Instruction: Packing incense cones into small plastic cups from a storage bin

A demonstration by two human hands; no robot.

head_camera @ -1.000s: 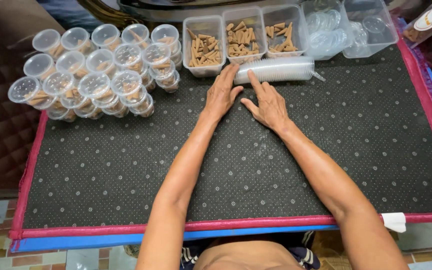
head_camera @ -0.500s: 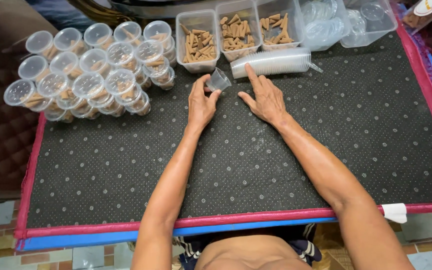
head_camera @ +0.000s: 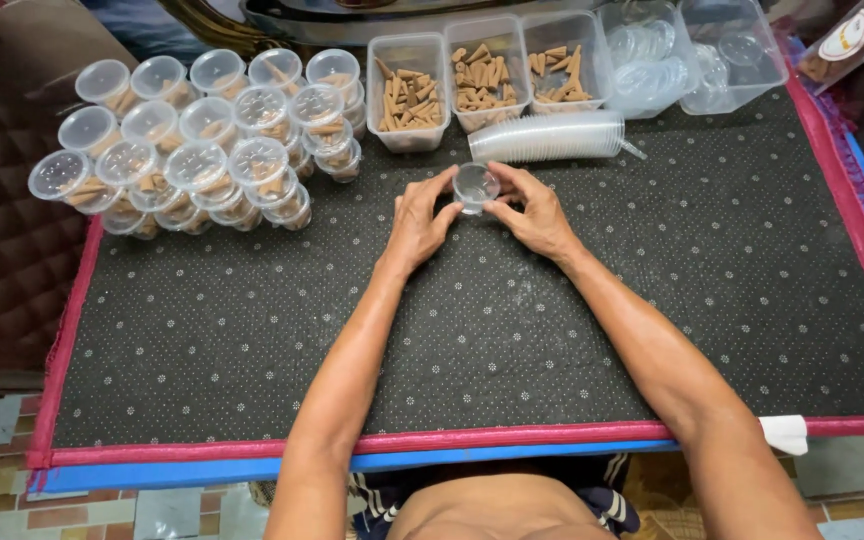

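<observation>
- While both hands meet at upper centre of the frame, a small clear plastic cup [head_camera: 475, 186] sits between them, pinched from either side: left hand [head_camera: 420, 222] on its left wall, right hand [head_camera: 535, 215] on its right.
- Cup orientation: its round mouth faces up toward the camera. It is short and squat, with its axis running roughly upright. Whether its base touches the mat cannot be told.
- Fingers of both hands are curled in onto the cup; the palms stay apart from each other.
- Directly above the cup in the frame, a sleeve of nested clear cups [head_camera: 550, 138] lies on its side, long axis running left to right, just beside the fingertips.
- Further up, three clear tubs of brown incense cones [head_camera: 479, 78] stand in a row along the top edge; tubs of clear lids [head_camera: 655, 60] sit at upper right.
- Upper left: a cluster of lidded, filled cups [head_camera: 202, 140], stacked and near the left hand.
- Dotted black mat [head_camera: 252, 330], edged in red: the lower half and the right side lie open below and beside the forearms.
</observation>
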